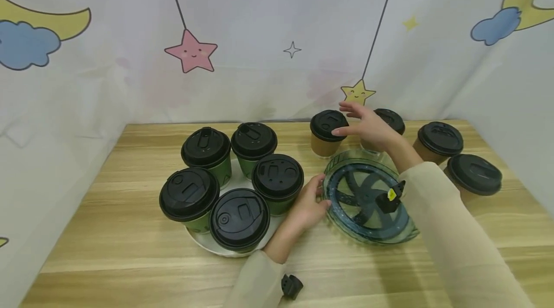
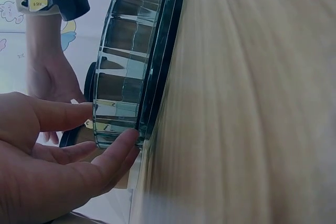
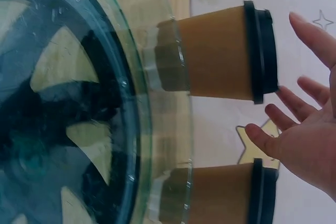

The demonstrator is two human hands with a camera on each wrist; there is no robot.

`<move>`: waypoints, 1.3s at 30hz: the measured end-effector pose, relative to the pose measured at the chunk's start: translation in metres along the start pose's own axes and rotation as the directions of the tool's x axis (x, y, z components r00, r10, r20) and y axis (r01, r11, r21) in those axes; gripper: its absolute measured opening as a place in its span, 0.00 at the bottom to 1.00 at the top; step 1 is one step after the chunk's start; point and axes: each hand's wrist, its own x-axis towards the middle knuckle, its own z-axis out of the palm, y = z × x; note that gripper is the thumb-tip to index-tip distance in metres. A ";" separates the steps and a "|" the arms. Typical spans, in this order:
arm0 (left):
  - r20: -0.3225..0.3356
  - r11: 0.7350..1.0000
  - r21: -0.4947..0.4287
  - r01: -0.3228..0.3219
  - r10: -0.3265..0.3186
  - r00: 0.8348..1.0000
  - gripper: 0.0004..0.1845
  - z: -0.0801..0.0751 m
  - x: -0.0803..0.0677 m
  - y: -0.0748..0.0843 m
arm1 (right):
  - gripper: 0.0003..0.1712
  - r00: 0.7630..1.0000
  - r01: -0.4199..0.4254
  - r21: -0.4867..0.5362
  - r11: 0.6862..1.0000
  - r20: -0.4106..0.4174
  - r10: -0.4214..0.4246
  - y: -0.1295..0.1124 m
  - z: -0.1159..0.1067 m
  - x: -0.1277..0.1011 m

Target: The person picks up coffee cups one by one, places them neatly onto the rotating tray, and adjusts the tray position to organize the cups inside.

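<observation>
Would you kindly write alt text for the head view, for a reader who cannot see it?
A person's left hand holds the side of a clear round container, while the right hand extends near two of four lidded brown cups. To the left, five lidded green cups stand on a white plate.

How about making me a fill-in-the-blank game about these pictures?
1. The white plate holds ____ cups.
2. The person's ____ hand grips the clear bowl.
3. Every cup's lid is ____.
4. The leftmost smiling star is ____.

Missing words: five; left; black; pink.
</observation>
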 end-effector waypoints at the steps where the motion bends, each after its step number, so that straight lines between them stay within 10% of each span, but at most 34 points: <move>1: -0.001 1.000 0.001 -0.004 0.004 1.000 0.31 0.000 0.000 0.000 | 0.48 1.000 -0.001 0.011 1.000 -0.003 0.001 0.001 0.002 0.001; 39: -0.006 1.000 0.018 0.024 -0.024 1.000 0.30 0.001 -0.001 0.002 | 0.49 0.993 -0.035 -0.013 0.999 -0.113 0.033 0.006 0.019 0.005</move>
